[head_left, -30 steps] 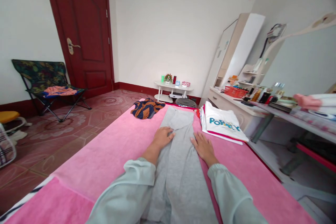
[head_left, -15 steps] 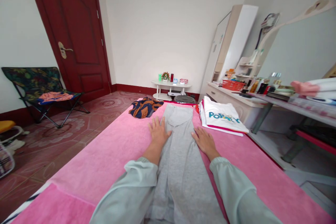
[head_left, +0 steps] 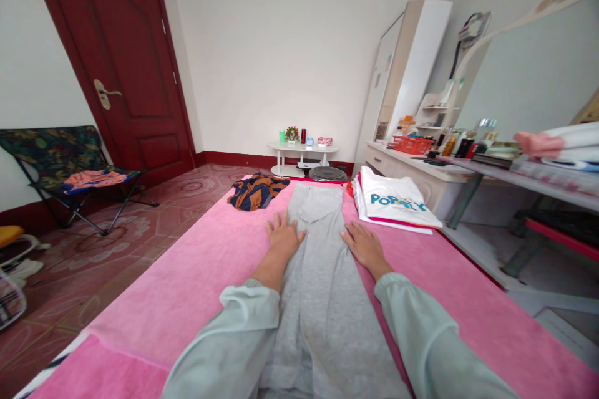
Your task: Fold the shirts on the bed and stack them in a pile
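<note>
A light grey garment [head_left: 322, 280] lies lengthwise on the pink bedspread [head_left: 187, 274], folded into a long narrow shape with some wrinkles. I cannot tell exactly what kind of garment it is. My left hand [head_left: 282, 239] rests flat at its left edge, fingers spread. On the opposite edge lies my right hand [head_left: 367, 245], also flat with fingers extended, its fingertips touching the cloth. Neither hand grips anything. Beyond my left hand is a crumpled navy and orange cloth [head_left: 258, 191]. Right of the grey garment's far end sits a stack of folded shirts, a white printed one [head_left: 393, 199] on top.
A camouflage folding chair [head_left: 56, 149] with a pink cloth [head_left: 96, 179] on it stands left, near the red door [head_left: 116, 56]. Past the bed's far end is a low white table [head_left: 302, 148]. A dressing table with a red basket [head_left: 412, 144] lines the right side.
The view has turned slightly to the right and shifted a little. Both hands stay at about the same places on the grey garment's edges.
</note>
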`<action>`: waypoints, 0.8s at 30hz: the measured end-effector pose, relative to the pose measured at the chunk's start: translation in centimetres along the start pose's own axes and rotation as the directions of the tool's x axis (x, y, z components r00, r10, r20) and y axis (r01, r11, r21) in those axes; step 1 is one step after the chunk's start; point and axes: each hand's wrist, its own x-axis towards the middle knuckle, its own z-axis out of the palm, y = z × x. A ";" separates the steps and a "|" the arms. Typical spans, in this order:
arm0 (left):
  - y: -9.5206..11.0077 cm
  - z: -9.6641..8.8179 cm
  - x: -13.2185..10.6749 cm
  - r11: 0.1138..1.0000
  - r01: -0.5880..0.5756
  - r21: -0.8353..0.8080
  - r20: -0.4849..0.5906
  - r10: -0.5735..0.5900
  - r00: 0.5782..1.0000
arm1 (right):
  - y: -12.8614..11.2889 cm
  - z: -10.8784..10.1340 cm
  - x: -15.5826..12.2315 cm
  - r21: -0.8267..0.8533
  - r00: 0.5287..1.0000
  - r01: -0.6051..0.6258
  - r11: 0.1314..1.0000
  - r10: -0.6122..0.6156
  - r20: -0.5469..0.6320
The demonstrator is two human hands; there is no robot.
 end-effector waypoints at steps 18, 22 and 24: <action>0.3 -0.5 -0.1 0.999 -0.046 -0.022 0.045 0.047 0.998 | -0.1 -0.1 0.0 -0.001 1.000 -0.014 1.000 0.014 0.014; 0.4 -0.6 -0.2 0.999 -0.046 -0.021 0.044 0.047 0.998 | -0.2 -0.3 -0.1 -0.003 0.999 -0.020 1.000 0.020 0.027; 0.4 -0.6 -0.2 0.999 -0.034 -0.027 0.064 0.036 0.997 | -0.2 -0.3 -0.1 -0.009 0.999 -0.019 1.000 0.020 0.030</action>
